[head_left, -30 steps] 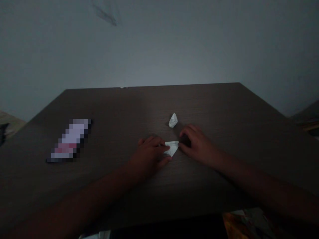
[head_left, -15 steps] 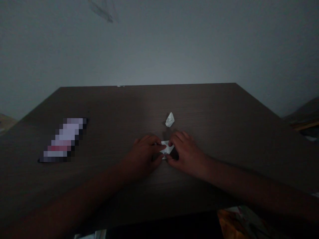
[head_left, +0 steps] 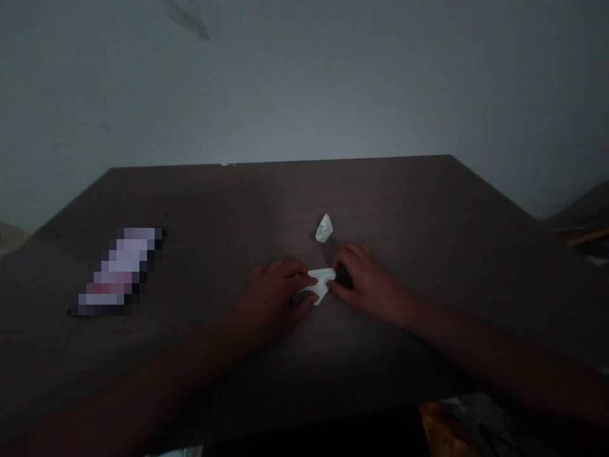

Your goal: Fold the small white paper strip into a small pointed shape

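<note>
A small piece of folded white paper (head_left: 323,277) lies on the table between my two hands. My left hand (head_left: 276,295) is over its left side, index finger and thumb pressed onto it and hiding part of it. On the other side, my right hand (head_left: 364,282) has its thumb and fingertips closed on the paper's right corner. Just beyond them rests a second folded white paper (head_left: 324,228), pointed at the top, touched by neither hand.
A phone (head_left: 118,266) with a lit, blurred screen lies on the left of the dark wooden table (head_left: 228,209). The pale wall (head_left: 304,82) rises behind the far edge. An orange item (head_left: 440,428) shows below the near edge.
My right hand has slid a little right and away, from the middle of the paper to its right corner. More of the paper now shows. The left hand stays nearly in place.
</note>
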Available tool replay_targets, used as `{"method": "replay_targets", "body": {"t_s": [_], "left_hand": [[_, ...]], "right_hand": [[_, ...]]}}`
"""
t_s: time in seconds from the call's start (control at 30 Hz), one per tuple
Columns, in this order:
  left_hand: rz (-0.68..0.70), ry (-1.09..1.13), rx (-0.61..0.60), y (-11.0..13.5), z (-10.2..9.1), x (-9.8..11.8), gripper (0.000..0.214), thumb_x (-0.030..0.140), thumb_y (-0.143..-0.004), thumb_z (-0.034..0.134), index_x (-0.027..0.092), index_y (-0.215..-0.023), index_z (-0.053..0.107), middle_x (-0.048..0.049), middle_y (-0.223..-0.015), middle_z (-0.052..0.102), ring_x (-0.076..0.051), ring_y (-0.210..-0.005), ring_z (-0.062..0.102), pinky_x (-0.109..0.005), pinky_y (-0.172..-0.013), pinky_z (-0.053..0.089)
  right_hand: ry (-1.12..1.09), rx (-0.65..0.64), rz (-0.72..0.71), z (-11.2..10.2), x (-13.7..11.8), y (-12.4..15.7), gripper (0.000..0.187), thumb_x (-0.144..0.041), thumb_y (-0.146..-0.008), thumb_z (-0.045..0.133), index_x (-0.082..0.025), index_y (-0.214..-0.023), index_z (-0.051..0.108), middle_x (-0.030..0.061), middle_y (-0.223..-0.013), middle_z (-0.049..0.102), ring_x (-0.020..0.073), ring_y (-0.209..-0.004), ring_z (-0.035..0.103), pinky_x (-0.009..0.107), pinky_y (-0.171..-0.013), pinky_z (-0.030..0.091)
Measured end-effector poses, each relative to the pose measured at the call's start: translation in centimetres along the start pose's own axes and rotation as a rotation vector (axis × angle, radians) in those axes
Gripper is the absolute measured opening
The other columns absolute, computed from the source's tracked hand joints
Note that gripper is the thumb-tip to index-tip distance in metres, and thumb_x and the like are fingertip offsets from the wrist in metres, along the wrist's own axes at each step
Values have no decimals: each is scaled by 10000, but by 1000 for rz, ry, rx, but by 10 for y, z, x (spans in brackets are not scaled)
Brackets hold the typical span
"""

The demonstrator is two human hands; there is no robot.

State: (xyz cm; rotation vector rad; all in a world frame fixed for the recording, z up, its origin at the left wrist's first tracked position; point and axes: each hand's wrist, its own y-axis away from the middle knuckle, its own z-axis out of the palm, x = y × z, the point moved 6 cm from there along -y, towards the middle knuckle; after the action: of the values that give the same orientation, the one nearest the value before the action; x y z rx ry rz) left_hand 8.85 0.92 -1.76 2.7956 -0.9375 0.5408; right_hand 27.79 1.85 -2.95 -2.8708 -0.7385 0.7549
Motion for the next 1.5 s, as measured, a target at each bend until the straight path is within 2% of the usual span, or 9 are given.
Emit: {"method": "replay_targets", "body": {"t_s": [0.17, 0.3, 0.43, 0.63, 0.9, 1.13, 1.33, 1.5], "left_hand": [[-10, 2, 0, 0, 2, 0, 304, 291, -1016, 829, 279, -1321, 822, -71, -1369, 776, -356, -1311, 693, -546, -1092, 510], [-6, 17, -5, 0, 3, -3, 345, 325, -993, 859, 296, -1334, 813, -69, -1391, 772, -368, -1337, 690, -571, -1119, 507], [30, 67, -37, -1, 1, -8, 376, 321, -996, 864, 277, -1364, 798, -78, -1447, 754, -360, -1402, 672, -597, -1217, 465], [66, 131, -43, 2, -5, -8, 351, 265, -1023, 801, 258, -1372, 762, -90, -1493, 738, -355, -1475, 638, -586, -1254, 437], [34, 128, -31, 2, -7, -3, 233, 169, -1045, 689, 260, -1245, 767, -59, -1420, 762, -337, -1424, 661, -553, -1200, 437], [38, 137, -11, 0, -2, -7, 234, 205, -998, 792, 268, -1223, 767, -51, -1397, 767, -343, -1397, 672, -569, -1197, 428], [24, 117, -18, 0, -4, -7, 238, 212, -982, 810, 279, -1208, 778, -40, -1402, 768, -349, -1390, 686, -541, -1201, 458], [13, 150, -30, -2, -5, -7, 239, 221, -969, 831, 267, -1198, 777, -45, -1381, 770, -356, -1388, 683, -564, -1212, 439]], "right_hand": [[0, 7, -17, -2, 0, -1, 80, -211, -1023, 733, -212, -1095, 699, 124, -1169, 723, 336, -1151, 673, 512, -1011, 552], [20, -50, -128, 0, -11, 2, 144, -219, -1081, 692, -214, -1190, 786, 124, -1199, 746, 333, -1176, 665, 534, -1055, 531], [-16, -73, -124, 2, -11, 4, 179, -258, -1098, 717, -213, -1249, 800, 128, -1221, 762, 333, -1209, 672, 534, -1079, 529], [-130, -53, -63, 3, -3, 2, 33, -236, -1058, 771, -229, -1083, 791, 92, -1117, 767, 314, -1167, 688, 501, -1053, 516], [-220, -85, -37, 3, -4, 0, 114, -138, -1023, 742, -247, -1030, 772, 54, -1084, 763, 284, -1156, 689, 480, -1052, 464], [-226, -85, -46, 2, -6, 0, 120, -121, -1028, 717, -236, -1004, 738, 42, -1044, 751, 264, -1101, 677, 448, -1019, 448], [-264, -112, -93, -2, -6, 1, 113, -131, -1028, 708, -237, -987, 710, 29, -1027, 744, 254, -1071, 673, 439, -1004, 436], [-224, -96, -52, 1, -6, 0, 108, -141, -1035, 694, -241, -1003, 718, 44, -1052, 741, 267, -1090, 675, 437, -988, 445]]}}
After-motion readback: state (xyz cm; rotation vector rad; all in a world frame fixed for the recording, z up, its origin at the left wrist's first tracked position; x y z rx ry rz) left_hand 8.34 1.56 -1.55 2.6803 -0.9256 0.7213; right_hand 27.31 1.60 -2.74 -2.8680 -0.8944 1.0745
